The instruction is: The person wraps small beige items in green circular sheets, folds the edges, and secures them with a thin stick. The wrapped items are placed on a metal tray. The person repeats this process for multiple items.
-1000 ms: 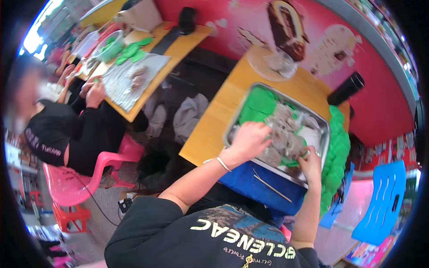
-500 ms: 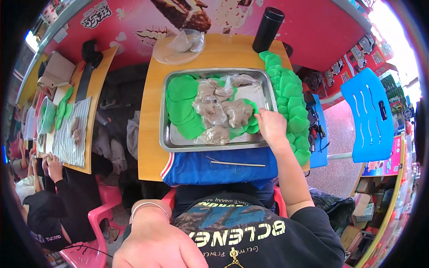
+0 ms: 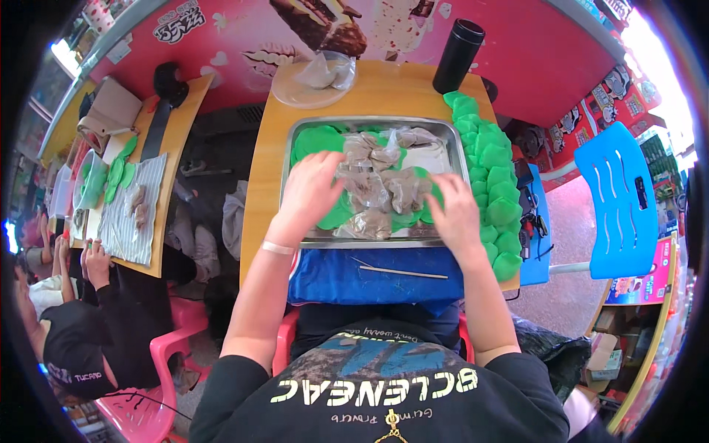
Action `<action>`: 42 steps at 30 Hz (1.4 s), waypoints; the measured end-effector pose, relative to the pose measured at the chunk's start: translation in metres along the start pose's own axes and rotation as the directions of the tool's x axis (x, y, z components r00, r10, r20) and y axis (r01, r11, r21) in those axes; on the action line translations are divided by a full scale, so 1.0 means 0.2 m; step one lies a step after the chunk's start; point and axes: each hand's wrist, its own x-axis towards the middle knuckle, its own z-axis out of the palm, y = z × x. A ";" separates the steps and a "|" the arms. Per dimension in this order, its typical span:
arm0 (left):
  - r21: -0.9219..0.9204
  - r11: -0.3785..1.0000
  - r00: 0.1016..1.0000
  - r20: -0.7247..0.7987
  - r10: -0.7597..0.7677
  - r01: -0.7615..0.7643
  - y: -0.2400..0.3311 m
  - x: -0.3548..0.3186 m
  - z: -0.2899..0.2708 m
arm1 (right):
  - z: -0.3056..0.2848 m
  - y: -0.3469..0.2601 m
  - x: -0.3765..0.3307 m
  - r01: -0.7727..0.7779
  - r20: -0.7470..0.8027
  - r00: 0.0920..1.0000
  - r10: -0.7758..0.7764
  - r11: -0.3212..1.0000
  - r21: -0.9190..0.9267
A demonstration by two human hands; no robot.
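Observation:
A metal tray (image 3: 377,244) in front of me holds thin green rounds (image 3: 317,142) and several clear plastic bags (image 3: 402,190) of greyish-brown stuff. My left hand (image 3: 310,193) is over the tray's left part, fingers reaching to the edge of the bags, thumb apart from them. Beneath it, green rounds are partly hidden. At the right side of the tray my right hand (image 3: 456,214) has its thumb and fingers spread, close to the bags and a few green rounds. I see nothing held in either hand.
Overlapping green rounds (image 3: 491,177) line the table's right edge beside a black bottle (image 3: 458,55). A lidded-looking clear dish with a bag (image 3: 314,85) sits at the back. Thin sticks (image 3: 402,273) lie on blue cloth (image 3: 354,288). Another person works at the left table (image 3: 177,125).
My left hand has come up from near my chest to the tray's left part. My right hand has opened from a pinch at the right-hand green rounds. The view has shifted slightly.

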 end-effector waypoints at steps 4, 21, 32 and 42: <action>0.214 0.977 0.998 -0.060 -0.009 0.021 -0.31 0.07 0.28 | 0.07 -0.14 -0.06 0.147 0.094 0.980 -0.174 0.959 0.243; -0.057 0.959 0.960 -0.034 -0.279 0.277 -0.29 0.01 0.12 | 0.12 -0.20 -0.21 0.101 0.313 0.926 -0.211 0.938 0.332; -0.940 0.150 0.925 0.256 -0.281 0.305 -0.06 -0.18 -0.09 | 0.04 -0.30 -0.08 -0.195 0.228 0.972 0.053 0.726 0.660; -0.982 0.048 0.934 0.158 -0.320 0.183 0.19 -0.27 0.01 | 0.08 -0.35 -0.02 -0.564 0.561 0.826 0.061 0.052 0.824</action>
